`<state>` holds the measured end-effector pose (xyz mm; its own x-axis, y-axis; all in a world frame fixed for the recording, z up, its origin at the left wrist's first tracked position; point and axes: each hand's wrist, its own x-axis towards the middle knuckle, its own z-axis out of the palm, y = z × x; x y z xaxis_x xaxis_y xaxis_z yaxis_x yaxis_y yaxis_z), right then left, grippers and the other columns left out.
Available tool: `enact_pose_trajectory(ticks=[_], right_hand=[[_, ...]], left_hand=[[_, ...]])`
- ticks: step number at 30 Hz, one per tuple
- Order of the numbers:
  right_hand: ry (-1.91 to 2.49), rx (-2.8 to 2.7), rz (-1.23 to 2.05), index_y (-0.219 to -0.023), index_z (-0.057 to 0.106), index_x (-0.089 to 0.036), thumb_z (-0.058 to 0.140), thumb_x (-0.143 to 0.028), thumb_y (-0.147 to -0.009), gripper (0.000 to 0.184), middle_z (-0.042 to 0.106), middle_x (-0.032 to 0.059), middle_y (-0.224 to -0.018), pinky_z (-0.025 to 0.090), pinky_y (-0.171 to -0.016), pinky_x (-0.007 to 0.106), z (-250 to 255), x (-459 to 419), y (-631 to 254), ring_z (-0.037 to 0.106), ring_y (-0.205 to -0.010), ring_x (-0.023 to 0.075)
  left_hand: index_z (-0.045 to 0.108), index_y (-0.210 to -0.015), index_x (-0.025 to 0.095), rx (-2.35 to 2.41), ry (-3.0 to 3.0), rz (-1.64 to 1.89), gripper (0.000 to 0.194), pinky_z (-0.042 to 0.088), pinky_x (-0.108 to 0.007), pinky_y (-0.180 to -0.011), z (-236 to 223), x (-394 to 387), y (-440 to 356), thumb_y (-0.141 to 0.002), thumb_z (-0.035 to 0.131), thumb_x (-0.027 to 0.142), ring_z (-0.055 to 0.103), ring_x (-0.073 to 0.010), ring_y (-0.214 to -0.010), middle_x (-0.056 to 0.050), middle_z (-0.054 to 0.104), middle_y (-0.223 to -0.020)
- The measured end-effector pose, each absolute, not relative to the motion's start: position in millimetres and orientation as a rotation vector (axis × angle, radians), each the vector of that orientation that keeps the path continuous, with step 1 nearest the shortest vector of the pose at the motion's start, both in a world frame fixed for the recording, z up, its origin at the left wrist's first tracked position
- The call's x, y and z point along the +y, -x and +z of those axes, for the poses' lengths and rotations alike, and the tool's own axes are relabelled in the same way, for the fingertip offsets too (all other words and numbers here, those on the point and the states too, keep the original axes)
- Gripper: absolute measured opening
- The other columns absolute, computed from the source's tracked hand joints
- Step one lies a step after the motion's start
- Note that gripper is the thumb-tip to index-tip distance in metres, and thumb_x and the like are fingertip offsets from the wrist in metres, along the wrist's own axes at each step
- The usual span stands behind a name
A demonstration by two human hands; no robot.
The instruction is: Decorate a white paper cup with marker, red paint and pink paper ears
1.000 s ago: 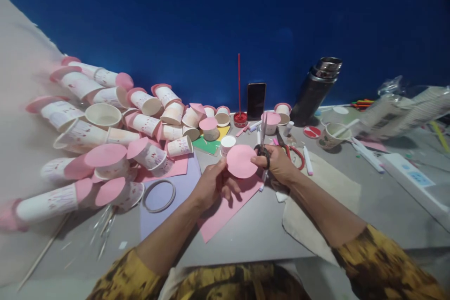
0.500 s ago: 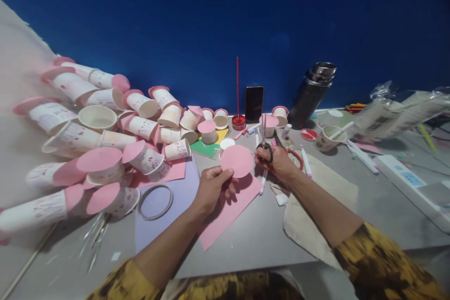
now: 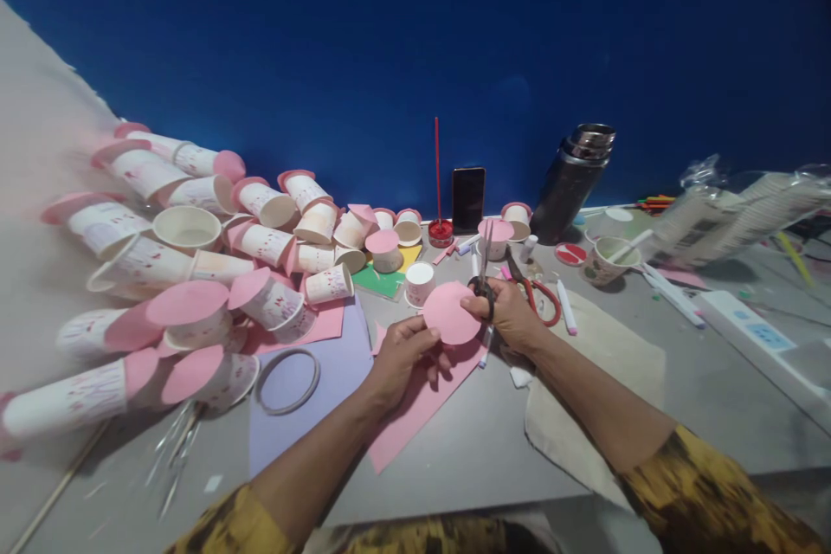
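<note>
A round pink paper disc [image 3: 452, 314] is pinched by its lower left edge in my left hand [image 3: 406, 357]. My right hand [image 3: 510, 312] is closed round the dark handles of a pair of scissors [image 3: 486, 253], whose blades point up and away from me. The right thumb reaches over to the disc's right edge. Below the disc lies a sheet of pink paper [image 3: 406, 424], partly covered by my left hand. A small white paper cup [image 3: 420, 282] stands just behind the disc.
Many decorated paper cups with pink discs [image 3: 188, 305] are heaped at the left. A grey ring [image 3: 287, 409] rests on purple paper [image 3: 338, 381]. Behind stand a phone [image 3: 468, 201] and a dark flask [image 3: 575, 186]. Red-handled pliers [image 3: 544, 301] and markers [image 3: 567, 308] lie right of my right hand.
The disc and my left hand have moved slightly right and down, nearer the scissors. My right thumb now meets the disc's edge. The white cup behind shows more fully.
</note>
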<state>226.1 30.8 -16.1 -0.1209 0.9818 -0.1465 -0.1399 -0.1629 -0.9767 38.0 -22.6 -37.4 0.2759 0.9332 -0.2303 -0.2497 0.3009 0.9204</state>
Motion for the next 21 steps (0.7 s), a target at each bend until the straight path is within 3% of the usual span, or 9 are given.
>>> enact_pose_trajectory(ticks=[3,8,12,15,18,19,21], right_hand=[[1.150,-1.086,1.467,-0.072,0.061,-0.017,0.096,-0.041,-0.050,0.048,0.050,-0.0077,-0.057,0.035,-0.053,0.025,-21,31,-225,0.040,-0.055,0.0084],[1.122,-1.183,1.570,-0.069,0.061,-0.017,0.094,-0.044,-0.053,0.045,0.052,-0.0059,-0.057,0.033,-0.052,0.025,-26,31,-224,0.043,-0.054,0.0096],[1.122,-1.190,1.618,-0.066,0.059,-0.017,0.095,-0.039,-0.050,0.045,0.053,-0.0062,-0.057,0.033,-0.052,0.024,-26,30,-225,0.044,-0.054,0.0091],[1.126,-1.198,1.593,-0.064,0.058,-0.017,0.095,-0.038,-0.050,0.045,0.053,-0.0059,-0.057,0.034,-0.052,0.024,-25,32,-226,0.044,-0.054,0.0086],[1.156,-1.171,1.558,-0.060,0.055,-0.018,0.094,-0.041,-0.052,0.045,0.048,-0.0071,-0.052,0.031,-0.049,0.024,-26,36,-229,0.039,-0.050,0.0073],[1.163,-1.168,1.550,-0.058,0.054,-0.019,0.094,-0.041,-0.052,0.046,0.046,-0.0074,-0.051,0.029,-0.048,0.024,-27,38,-230,0.038,-0.049,0.0069],[1.160,-1.168,1.541,-0.057,0.052,-0.019,0.093,-0.043,-0.053,0.047,0.045,-0.0074,-0.050,0.027,-0.047,0.024,-29,41,-231,0.037,-0.048,0.0066]], left_hand=[[0.068,-0.088,0.012,0.965,-0.922,0.966,0.036,0.051,-0.024,-0.042,-39,-22,-40,-0.078,0.081,0.044,0.070,-0.0196,-0.052,-0.009,0.074,-0.065],[0.066,-0.086,0.013,1.076,-0.905,1.022,0.032,0.050,-0.023,-0.041,-42,-20,-41,-0.078,0.077,0.042,0.060,-0.0141,-0.041,-0.005,0.070,-0.056],[0.064,-0.085,0.012,1.085,-0.909,0.990,0.028,0.048,-0.022,-0.038,-41,-19,-40,-0.076,0.074,0.036,0.061,-0.0160,-0.039,-0.007,0.068,-0.050],[0.063,-0.105,0.010,1.063,-0.941,1.027,0.038,0.051,-0.026,-0.039,-40,-20,-39,-0.078,0.071,0.035,0.065,-0.0200,-0.041,-0.005,0.069,-0.055],[0.045,-0.145,0.020,0.984,-0.966,1.149,0.076,0.058,-0.033,-0.044,-39,-20,-37,-0.073,0.068,0.022,0.067,-0.0178,-0.047,-0.007,0.079,-0.092],[0.040,-0.152,0.025,0.974,-1.002,1.172,0.087,0.060,-0.033,-0.048,-40,-20,-36,-0.069,0.066,0.017,0.068,-0.0160,-0.053,-0.010,0.078,-0.111],[0.046,-0.152,0.031,1.020,-1.140,1.179,0.090,0.063,-0.033,-0.062,-41,-18,-35,-0.066,0.064,0.010,0.072,-0.0153,-0.072,-0.013,0.067,-0.140]])
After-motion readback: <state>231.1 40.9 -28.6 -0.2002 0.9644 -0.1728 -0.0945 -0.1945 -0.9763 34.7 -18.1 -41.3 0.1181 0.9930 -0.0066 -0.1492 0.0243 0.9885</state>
